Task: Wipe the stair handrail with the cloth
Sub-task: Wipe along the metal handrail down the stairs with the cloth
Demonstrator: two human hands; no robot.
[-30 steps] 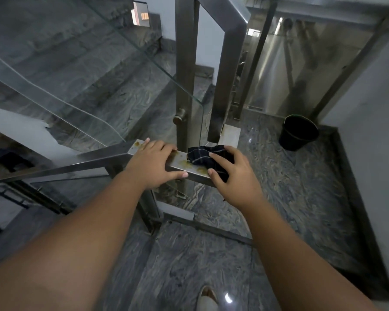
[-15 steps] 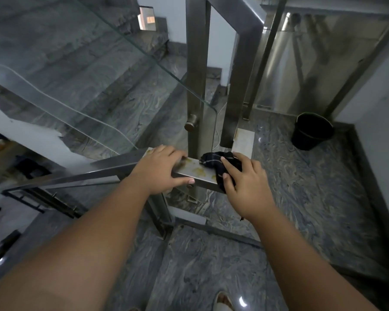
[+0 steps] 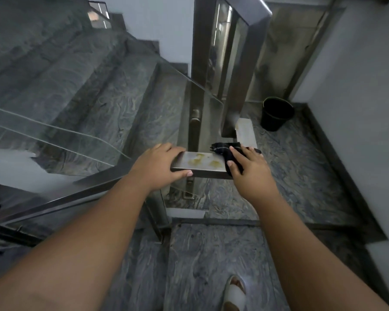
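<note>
The flat steel handrail (image 3: 200,163) runs across the middle of the view and carries yellowish stains on its top between my hands. My left hand (image 3: 160,167) grips the rail left of the stains, thumb under the near edge. My right hand (image 3: 247,168) presses a dark striped cloth (image 3: 225,149) onto the rail at its corner, right of the stains. The fingers cover most of the cloth. Beyond the corner the rail (image 3: 245,131) turns away and rises along a steel post (image 3: 247,63).
A glass panel (image 3: 76,122) lines the descending grey stone stairs (image 3: 112,86) on the left. A black bucket (image 3: 276,114) stands on the landing by the white wall (image 3: 357,86) at the right. My sandalled foot (image 3: 235,292) is on the floor below.
My right hand has slid the cloth rightward along the rail to the corner, uncovering more of the stained top. My left hand keeps its grip. The camera has moved closer.
</note>
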